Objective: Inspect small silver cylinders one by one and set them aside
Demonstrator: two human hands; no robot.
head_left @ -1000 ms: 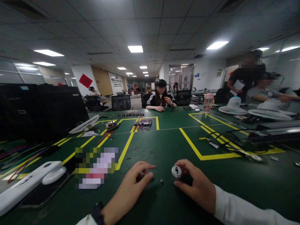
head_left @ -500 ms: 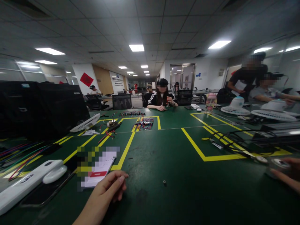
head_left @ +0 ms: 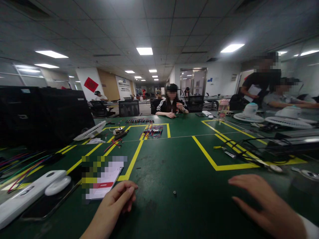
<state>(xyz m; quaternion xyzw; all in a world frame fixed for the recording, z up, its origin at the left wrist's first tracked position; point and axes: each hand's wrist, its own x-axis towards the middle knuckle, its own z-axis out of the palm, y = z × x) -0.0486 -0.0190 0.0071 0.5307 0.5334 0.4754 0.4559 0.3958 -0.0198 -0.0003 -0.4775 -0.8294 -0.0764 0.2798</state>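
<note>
Dark green table, matte and wide, strips of yellow tape marking edges farther out, plenty of room through the middle! Right hand open, thumb and fingers parted. Left hand loosely curled, can't tell whether it holds anything. Round silver-grey metal piece, blurred, right of the right hand; tiny metal cylinder between both hands, touching neither.

Left hand is kinda loosely curled with the thumb resting up by the index finger, while the right hand is wide open, thumb and fingers pointing inward.
</note>
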